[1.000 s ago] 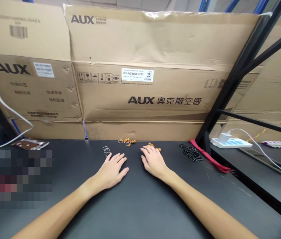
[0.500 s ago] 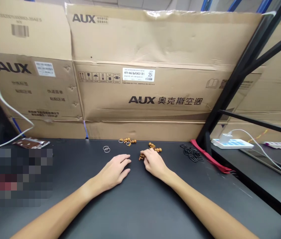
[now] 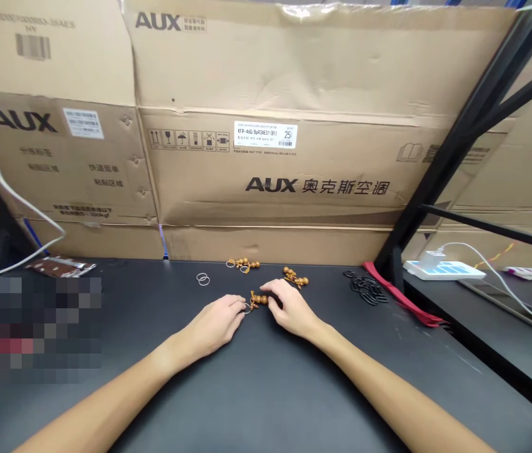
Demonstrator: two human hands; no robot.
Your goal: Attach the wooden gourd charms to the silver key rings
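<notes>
A small wooden gourd charm (image 3: 261, 300) with an orange cord and little beads lies on the dark table between my hands. Its thin metal split ring (image 3: 248, 309) meets the fingertips of my left hand (image 3: 221, 321), which are drawn together on the ring's edge. My right hand (image 3: 292, 308) arches around the charm's right end, thumb and forefinger apart, the forefinger just above it. Whether the right thumb touches the gourd is hard to see. Behind that hand rests a second gourd charm (image 3: 302, 280).
Farther back are more gourd charms with rings (image 3: 246, 263), and loose split rings (image 3: 203, 279) to their left. Several black loops (image 3: 367, 289) lie at right, beside a red strap (image 3: 412, 302) and a black rack post (image 3: 393, 248). Cardboard boxes (image 3: 270, 245) wall the back.
The right hand has brought one charm from the pile leftward and nearer, and its fingers have spread. My left hand's fingers have closed in at the charm's ring.
</notes>
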